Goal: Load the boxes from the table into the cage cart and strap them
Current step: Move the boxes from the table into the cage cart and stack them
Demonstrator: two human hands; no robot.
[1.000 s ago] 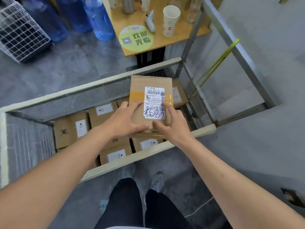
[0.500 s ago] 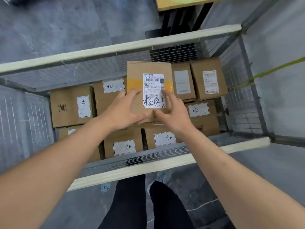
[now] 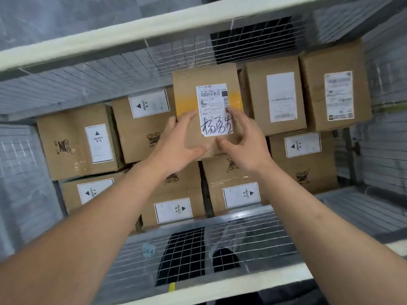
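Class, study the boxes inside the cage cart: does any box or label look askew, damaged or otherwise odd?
Nothing looks damaged. One oddity: the box with the handwritten label, held between the left hand and right hand, sits above the packed layer, overlapping several HEAVY-labelled boxes rather than filling a slot.

Both arms have reached deeper into the wire-mesh cage cart with cream top rails (image 3: 154, 23); the small brown cardboard box with the handwritten white shipping label (image 3: 206, 111) has gone from above the near rail down to the level of the boxes packed inside, now sitting among them beside the plain-labelled brown box (image 3: 275, 95); left hand (image 3: 180, 142) has shifted from a full grip toward the box's near-left corner, fingers flatter; right hand (image 3: 242, 142) has loosened, thumb and fingers spreading off the label; the wooden table, paper cup and blue water bottles have dropped out of view; near mesh wall now fills the lower frame.
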